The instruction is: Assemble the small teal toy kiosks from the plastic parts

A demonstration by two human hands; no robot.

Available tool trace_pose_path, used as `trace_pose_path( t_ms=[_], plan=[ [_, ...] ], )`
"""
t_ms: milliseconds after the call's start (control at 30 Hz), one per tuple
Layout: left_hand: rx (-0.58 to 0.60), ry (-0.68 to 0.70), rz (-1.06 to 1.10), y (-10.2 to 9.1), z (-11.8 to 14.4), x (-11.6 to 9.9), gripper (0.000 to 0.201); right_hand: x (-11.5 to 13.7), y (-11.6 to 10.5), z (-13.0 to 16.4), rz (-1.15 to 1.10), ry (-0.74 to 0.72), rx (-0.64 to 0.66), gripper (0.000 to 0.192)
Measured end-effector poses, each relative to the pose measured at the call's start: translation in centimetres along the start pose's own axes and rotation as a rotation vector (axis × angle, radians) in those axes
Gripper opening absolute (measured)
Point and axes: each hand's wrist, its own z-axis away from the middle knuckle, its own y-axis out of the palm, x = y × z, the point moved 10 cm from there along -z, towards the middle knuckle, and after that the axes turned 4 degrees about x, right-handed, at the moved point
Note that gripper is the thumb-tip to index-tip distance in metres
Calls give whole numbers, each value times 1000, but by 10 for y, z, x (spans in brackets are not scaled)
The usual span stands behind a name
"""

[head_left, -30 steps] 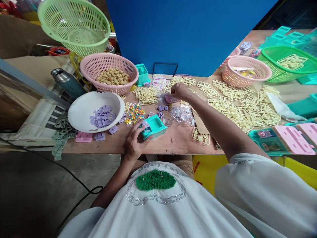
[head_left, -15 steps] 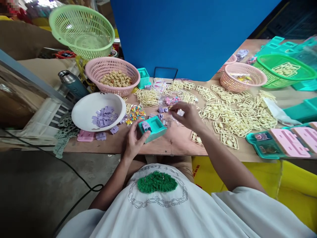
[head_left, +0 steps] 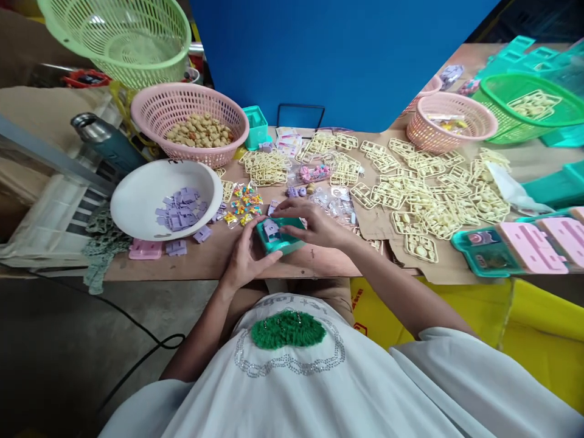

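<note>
A small teal plastic box (head_left: 277, 236) with a purple piece in it lies near the front edge of the wooden table (head_left: 314, 264). My left hand (head_left: 246, 258) grips its near left side. Over the top of the box rests my right hand (head_left: 310, 220), fingers pressing down into it; whether a small piece is under them is hidden. Just left of the box are small packets of coloured bits (head_left: 244, 205), and clear plastic bags (head_left: 340, 205) lie to the right.
A white bowl (head_left: 137, 207) of purple pieces sits at left, a pink basket (head_left: 189, 125) of tan pieces behind it. Yellow plastic frames (head_left: 424, 194) cover the table's right half. Pink (head_left: 449, 121) and green (head_left: 531, 109) baskets stand far right, teal and pink trays (head_left: 515, 249) at right front.
My right hand drew back from the far pile with a small pale piece and came down onto the teal box. The left hand stayed on the box.
</note>
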Motion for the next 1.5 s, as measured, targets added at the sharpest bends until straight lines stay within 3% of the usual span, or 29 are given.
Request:
trace_pose_path(
  t_ms=[133,400,533,800,1000,1233,1500],
  plan=[
    [8,-77,42,-3,-4,0,58,-11,10,-4,-29,42,-55,29],
    [68,-36,-343,-13,-17,-34,44,-15,19,13,-153,131,-191,28],
    [54,3,-405,-12,-15,-41,39,-15,23,18,-163,148,-208,29],
    [35,-45,-439,-15,-14,-41,32,-1,21,23,-152,77,-220,36],
    [47,-35,-475,-12,-15,-44,26,25,18,17,-4,-157,-169,29],
    [-10,-61,-359,-16,-12,-30,27,30,26,14,92,-146,-111,30],
    [-28,-87,-85,-14,-15,-9,32,19,27,18,67,-165,-194,30]
  ],
)
